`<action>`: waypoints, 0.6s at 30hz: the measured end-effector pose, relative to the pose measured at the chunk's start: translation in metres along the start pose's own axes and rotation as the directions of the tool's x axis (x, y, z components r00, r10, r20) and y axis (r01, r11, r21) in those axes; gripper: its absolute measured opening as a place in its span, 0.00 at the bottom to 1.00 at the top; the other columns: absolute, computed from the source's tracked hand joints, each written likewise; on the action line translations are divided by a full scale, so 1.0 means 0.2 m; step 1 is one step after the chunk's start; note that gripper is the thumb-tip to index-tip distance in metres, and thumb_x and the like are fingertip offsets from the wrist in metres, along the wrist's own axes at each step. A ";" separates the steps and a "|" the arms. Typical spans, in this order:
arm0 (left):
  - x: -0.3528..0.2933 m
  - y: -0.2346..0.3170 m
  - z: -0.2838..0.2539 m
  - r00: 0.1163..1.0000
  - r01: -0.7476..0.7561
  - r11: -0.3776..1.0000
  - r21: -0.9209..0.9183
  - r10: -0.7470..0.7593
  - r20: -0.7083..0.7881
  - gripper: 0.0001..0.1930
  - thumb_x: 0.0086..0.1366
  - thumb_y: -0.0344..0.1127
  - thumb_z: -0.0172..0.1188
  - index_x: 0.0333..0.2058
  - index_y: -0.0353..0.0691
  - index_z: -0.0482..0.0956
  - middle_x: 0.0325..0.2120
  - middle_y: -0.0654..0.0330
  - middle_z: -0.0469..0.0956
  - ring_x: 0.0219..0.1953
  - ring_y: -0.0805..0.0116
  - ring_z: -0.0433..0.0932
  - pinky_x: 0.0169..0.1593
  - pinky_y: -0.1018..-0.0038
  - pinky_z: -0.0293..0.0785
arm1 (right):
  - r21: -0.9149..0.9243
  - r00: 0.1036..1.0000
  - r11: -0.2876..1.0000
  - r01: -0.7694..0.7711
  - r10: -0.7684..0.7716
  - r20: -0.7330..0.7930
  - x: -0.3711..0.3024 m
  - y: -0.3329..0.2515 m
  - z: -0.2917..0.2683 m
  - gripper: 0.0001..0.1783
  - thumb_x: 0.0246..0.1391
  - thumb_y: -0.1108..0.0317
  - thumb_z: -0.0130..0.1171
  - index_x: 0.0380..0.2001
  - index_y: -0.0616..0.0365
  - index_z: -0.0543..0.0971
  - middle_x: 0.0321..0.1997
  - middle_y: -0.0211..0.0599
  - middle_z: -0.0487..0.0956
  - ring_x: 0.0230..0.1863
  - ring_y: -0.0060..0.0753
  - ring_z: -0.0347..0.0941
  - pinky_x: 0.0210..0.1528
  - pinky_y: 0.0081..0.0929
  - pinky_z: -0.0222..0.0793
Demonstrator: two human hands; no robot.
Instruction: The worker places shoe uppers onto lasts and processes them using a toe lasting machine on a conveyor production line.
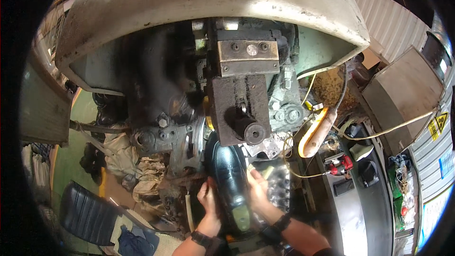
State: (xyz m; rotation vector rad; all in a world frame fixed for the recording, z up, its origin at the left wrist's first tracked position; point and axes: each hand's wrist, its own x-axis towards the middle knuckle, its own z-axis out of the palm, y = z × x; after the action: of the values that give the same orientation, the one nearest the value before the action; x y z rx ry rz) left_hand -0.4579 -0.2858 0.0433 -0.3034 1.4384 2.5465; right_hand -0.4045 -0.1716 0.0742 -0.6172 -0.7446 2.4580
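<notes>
Gripping a black shoe (231, 175) from both sides, the two hands hold it upside-down in front of a big machine (208, 42). The left hand (208, 200) is closed around the shoe's left flank, fingers curled against the leather; the right hand (258, 189) presses the other flank with its fingers spread along the side. Both wrists wear dark bands. The shoe is glossy black, long and narrow, its toe pointing up and away toward the machine and tucked just under a rusty metal block (241, 109). At the near end a pale, yellowish-green heel piece (241, 217) shows on the bottom of the shoe.

Above the block sits a brass-coloured plate (248, 57) with bolts, and over everything curves the machine's wide cream hood (199, 0), worn and stained. The block's round black knob (254, 133) hangs just over the toe. To the right an orange handle (313, 135) curves down beside pale cables (379, 132), with a grey box (403, 90) beyond it and a small red part (342, 165) on a dark bench. To the left lie dirty rags (142, 170) and a dark padded seat (87, 213).

The toe's tip is hidden behind the block, so its contact with the machine cannot be told. The left-hand works of the machine are lost in black shadow, and both forearms are cut off at the lower edge.
</notes>
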 end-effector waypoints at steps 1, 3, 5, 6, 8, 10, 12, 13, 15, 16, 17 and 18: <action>-0.01 0.01 0.02 1.000 -0.011 1.000 0.008 0.011 0.001 0.12 0.71 0.39 0.59 0.32 0.38 0.82 0.24 0.72 0.74 0.24 0.82 0.67 0.28 0.81 0.62 | 0.000 1.000 1.000 -0.002 0.002 -0.002 0.00 -0.01 0.00 0.20 0.61 0.69 0.63 0.53 0.64 0.75 0.42 0.37 0.83 0.36 0.24 0.81 0.39 0.23 0.79; 0.00 0.00 0.02 1.000 -0.016 1.000 0.020 0.016 -0.008 0.12 0.72 0.39 0.59 0.33 0.38 0.83 0.25 0.72 0.75 0.24 0.82 0.67 0.27 0.81 0.62 | -0.058 1.000 0.998 0.007 -0.009 -0.026 -0.01 -0.03 0.00 0.21 0.60 0.69 0.64 0.54 0.66 0.74 0.42 0.37 0.83 0.36 0.25 0.81 0.39 0.23 0.79; 0.00 0.00 0.02 1.000 -0.023 0.999 0.033 0.023 -0.016 0.12 0.72 0.39 0.59 0.34 0.37 0.83 0.25 0.71 0.76 0.24 0.82 0.68 0.27 0.82 0.62 | -0.048 1.000 0.999 -0.014 0.013 -0.014 -0.01 -0.04 -0.02 0.21 0.60 0.69 0.63 0.54 0.66 0.74 0.42 0.37 0.83 0.36 0.25 0.81 0.39 0.24 0.79; -0.01 0.01 0.02 1.000 -0.006 1.000 0.020 0.007 -0.008 0.12 0.72 0.39 0.59 0.35 0.37 0.83 0.24 0.71 0.76 0.24 0.82 0.68 0.27 0.82 0.63 | -0.039 0.999 0.999 -0.032 0.032 0.000 -0.01 -0.04 -0.02 0.21 0.60 0.69 0.63 0.54 0.67 0.73 0.42 0.38 0.83 0.37 0.26 0.81 0.39 0.24 0.79; -0.02 0.03 0.01 1.000 0.029 1.000 -0.006 -0.029 0.005 0.13 0.72 0.40 0.59 0.35 0.36 0.83 0.24 0.70 0.77 0.24 0.82 0.68 0.28 0.81 0.64 | -0.039 0.999 0.999 -0.037 0.036 -0.027 -0.03 -0.03 0.00 0.21 0.60 0.69 0.64 0.54 0.67 0.73 0.42 0.38 0.83 0.37 0.26 0.81 0.39 0.24 0.79; -0.02 0.02 0.01 1.000 0.022 1.000 -0.019 -0.022 0.014 0.13 0.72 0.41 0.59 0.35 0.36 0.83 0.25 0.70 0.77 0.24 0.81 0.68 0.28 0.81 0.64 | -0.040 0.998 0.999 -0.036 0.034 -0.047 -0.04 -0.05 0.01 0.22 0.60 0.69 0.64 0.54 0.67 0.73 0.43 0.38 0.83 0.37 0.26 0.81 0.39 0.24 0.79; -0.03 0.03 0.02 1.000 0.014 0.999 -0.032 -0.013 0.023 0.13 0.72 0.42 0.59 0.35 0.36 0.83 0.26 0.69 0.77 0.25 0.80 0.68 0.29 0.81 0.64 | -0.072 0.998 0.996 -0.050 0.047 -0.036 -0.05 -0.06 0.02 0.21 0.61 0.68 0.63 0.53 0.67 0.74 0.43 0.38 0.83 0.37 0.26 0.81 0.39 0.25 0.80; -0.03 0.03 0.03 1.000 0.029 0.999 -0.031 -0.028 0.011 0.14 0.71 0.42 0.59 0.35 0.37 0.83 0.27 0.69 0.77 0.26 0.80 0.69 0.30 0.80 0.65 | -0.072 0.999 0.997 -0.042 0.039 -0.036 -0.05 -0.07 0.02 0.21 0.61 0.68 0.63 0.53 0.67 0.74 0.43 0.38 0.83 0.37 0.26 0.81 0.39 0.25 0.80; -0.05 0.09 0.07 0.999 0.047 0.998 -0.032 -0.046 0.014 0.14 0.71 0.43 0.60 0.35 0.37 0.82 0.27 0.68 0.77 0.27 0.79 0.70 0.30 0.80 0.66 | -0.081 0.998 0.996 -0.027 0.022 -0.066 -0.06 -0.07 0.02 0.19 0.61 0.68 0.62 0.52 0.67 0.75 0.43 0.36 0.83 0.37 0.26 0.80 0.40 0.25 0.80; -0.06 0.15 0.11 0.984 0.177 0.979 -0.097 -0.177 0.003 0.14 0.71 0.43 0.60 0.34 0.37 0.82 0.28 0.68 0.77 0.28 0.79 0.71 0.31 0.79 0.67 | -0.081 0.998 0.997 -0.016 0.011 -0.068 -0.06 -0.08 0.02 0.19 0.61 0.68 0.62 0.52 0.67 0.75 0.43 0.36 0.83 0.37 0.26 0.80 0.40 0.25 0.80; -0.07 0.18 0.13 0.952 0.303 0.939 -0.162 -0.307 0.001 0.15 0.70 0.44 0.60 0.33 0.37 0.82 0.29 0.67 0.78 0.29 0.78 0.71 0.32 0.78 0.68 | -0.085 0.998 0.996 -0.033 0.028 -0.061 -0.06 -0.08 0.02 0.19 0.62 0.67 0.61 0.53 0.66 0.76 0.44 0.35 0.82 0.40 0.25 0.79 0.42 0.23 0.77; -0.07 0.18 0.12 0.952 0.301 0.939 -0.167 -0.305 0.006 0.15 0.70 0.44 0.60 0.33 0.37 0.82 0.29 0.67 0.78 0.29 0.78 0.71 0.32 0.78 0.68 | -0.091 0.998 0.994 -0.056 0.052 -0.047 -0.07 -0.08 0.03 0.19 0.63 0.66 0.60 0.54 0.65 0.77 0.46 0.34 0.82 0.42 0.24 0.78 0.44 0.22 0.75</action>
State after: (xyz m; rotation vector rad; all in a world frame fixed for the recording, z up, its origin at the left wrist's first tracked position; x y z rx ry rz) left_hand -0.4559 -0.2842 0.0878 -0.5337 1.0871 2.4151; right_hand -0.3914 -0.1701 0.0926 -0.7339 -0.8381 2.4611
